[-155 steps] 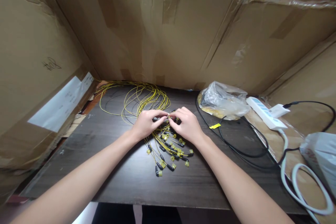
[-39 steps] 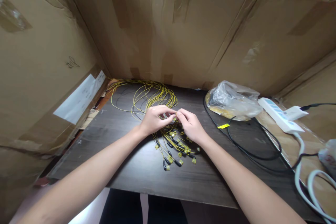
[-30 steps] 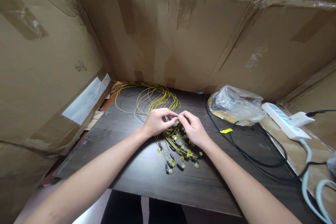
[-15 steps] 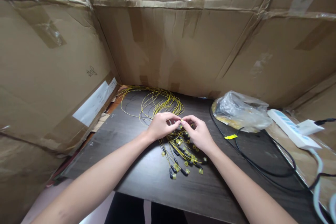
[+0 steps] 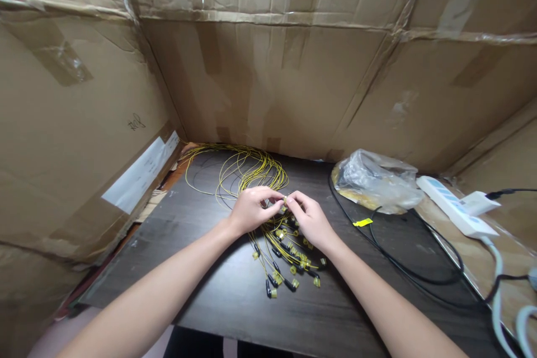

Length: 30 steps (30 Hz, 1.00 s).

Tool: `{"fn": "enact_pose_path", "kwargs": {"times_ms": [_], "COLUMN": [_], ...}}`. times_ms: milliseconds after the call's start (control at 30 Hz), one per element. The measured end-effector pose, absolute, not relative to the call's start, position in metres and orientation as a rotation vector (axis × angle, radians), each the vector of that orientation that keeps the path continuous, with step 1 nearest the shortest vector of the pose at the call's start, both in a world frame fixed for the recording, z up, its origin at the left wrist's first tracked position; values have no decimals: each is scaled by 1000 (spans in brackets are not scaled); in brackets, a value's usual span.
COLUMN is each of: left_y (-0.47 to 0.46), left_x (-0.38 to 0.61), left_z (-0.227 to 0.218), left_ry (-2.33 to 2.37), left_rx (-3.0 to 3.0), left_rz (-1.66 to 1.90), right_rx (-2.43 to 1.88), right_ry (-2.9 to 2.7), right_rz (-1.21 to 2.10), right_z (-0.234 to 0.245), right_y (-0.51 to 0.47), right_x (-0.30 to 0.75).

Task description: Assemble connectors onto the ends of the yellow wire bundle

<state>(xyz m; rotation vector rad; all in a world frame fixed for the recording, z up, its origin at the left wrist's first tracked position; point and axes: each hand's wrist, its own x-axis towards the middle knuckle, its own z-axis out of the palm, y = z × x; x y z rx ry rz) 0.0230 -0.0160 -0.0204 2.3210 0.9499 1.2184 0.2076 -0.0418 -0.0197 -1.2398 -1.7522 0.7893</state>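
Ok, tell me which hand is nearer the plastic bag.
Right. The right hand is to the left of the plastic bag, apart from it; the left hand is farther left, beyond the right hand.

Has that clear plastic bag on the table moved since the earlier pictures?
No, not visibly: the plastic bag lies in the same spot beside the white power strip. Both shift in the picture together as the view swings.
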Motion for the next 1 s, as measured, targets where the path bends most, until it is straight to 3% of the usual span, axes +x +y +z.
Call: {"fn": "enact_pose_path", "kwargs": {"times_ms": [1000], "left_y": [-14], "left_x": [21], "left_z": [-20], "left_ry": [969], "left_rx": [2403], "left_rz": [1191], "right_rx": [-1257], "right_ry": [-1744], "right_rz": [768], "right_z": [-27], "right_y": [-38], "right_x": [213]}}
